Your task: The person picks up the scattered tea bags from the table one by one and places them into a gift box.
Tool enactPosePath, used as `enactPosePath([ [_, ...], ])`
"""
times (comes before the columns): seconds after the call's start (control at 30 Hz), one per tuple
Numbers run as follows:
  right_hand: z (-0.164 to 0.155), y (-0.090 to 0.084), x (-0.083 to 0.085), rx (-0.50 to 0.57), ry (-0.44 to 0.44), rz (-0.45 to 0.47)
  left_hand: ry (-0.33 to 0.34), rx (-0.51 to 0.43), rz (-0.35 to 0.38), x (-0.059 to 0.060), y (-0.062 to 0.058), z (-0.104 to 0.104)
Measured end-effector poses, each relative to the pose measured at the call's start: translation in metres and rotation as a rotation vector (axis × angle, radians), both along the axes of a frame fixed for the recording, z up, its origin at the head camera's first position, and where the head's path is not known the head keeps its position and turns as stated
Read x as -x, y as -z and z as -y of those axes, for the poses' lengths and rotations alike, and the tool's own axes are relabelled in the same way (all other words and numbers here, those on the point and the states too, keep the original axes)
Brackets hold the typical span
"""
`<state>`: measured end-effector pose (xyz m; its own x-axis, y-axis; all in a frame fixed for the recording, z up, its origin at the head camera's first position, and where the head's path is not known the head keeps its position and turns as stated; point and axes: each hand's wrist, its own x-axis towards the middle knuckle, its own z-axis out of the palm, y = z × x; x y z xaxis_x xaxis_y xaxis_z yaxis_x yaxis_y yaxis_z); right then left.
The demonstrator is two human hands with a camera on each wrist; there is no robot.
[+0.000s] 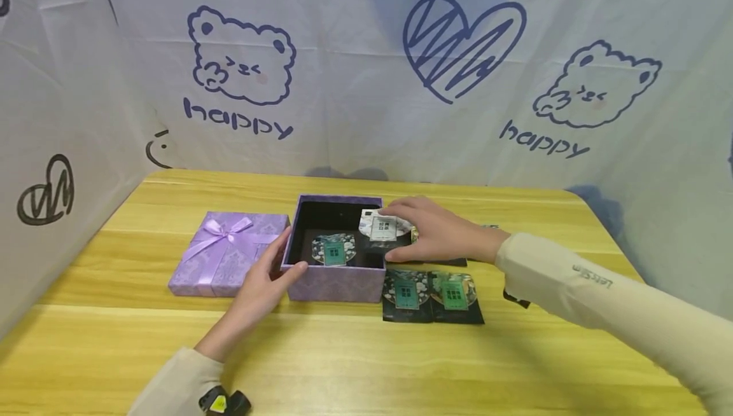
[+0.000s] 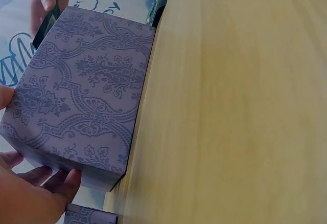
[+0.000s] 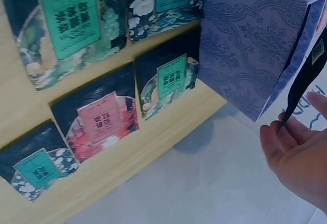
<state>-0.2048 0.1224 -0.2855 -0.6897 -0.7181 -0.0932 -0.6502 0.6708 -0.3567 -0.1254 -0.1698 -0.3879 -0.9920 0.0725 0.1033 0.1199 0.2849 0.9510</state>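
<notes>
An open purple patterned box (image 1: 335,284) stands in the middle of the wooden table (image 1: 366,365). My left hand (image 1: 286,258) grips its front left corner, thumb over the rim and fingers along the left wall (image 2: 51,180). My right hand (image 1: 396,233) holds a dark packet with a pale label (image 1: 382,227) over the box's right side, fingers on top and thumb below. From the right wrist that packet (image 3: 301,83) shows edge-on beside the box (image 3: 245,45). A packet with a green label (image 1: 334,250) lies inside the box.
The box's lid with a bow (image 1: 229,254) lies just left of the box. Several packets lie right of the box, two with green labels (image 1: 406,295) (image 1: 455,295) and one with a pink label (image 3: 102,121). White printed cloth (image 1: 366,85) walls the table on three sides.
</notes>
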Motion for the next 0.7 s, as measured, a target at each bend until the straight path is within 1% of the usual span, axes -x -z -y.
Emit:
enactPosePath([
  [0.1, 0.008, -0.001, 0.004, -0.014, -0.022, 0.006, -0.001, -0.001, 0.004, 0.0, 0.0, 0.0],
  [0.23, 0.021, 0.0, 0.009, -0.008, -0.058, 0.034, -0.005, -0.001, 0.003, 0.0, -0.001, 0.001],
  [0.47, 0.043, 0.005, 0.016, -0.004, -0.079, 0.091, -0.001, -0.005, -0.003, 0.001, -0.002, 0.002],
  [0.7, 0.055, 0.011, 0.028, 0.001, -0.122, 0.096, 0.007, -0.002, 0.003, 0.002, -0.002, 0.001],
])
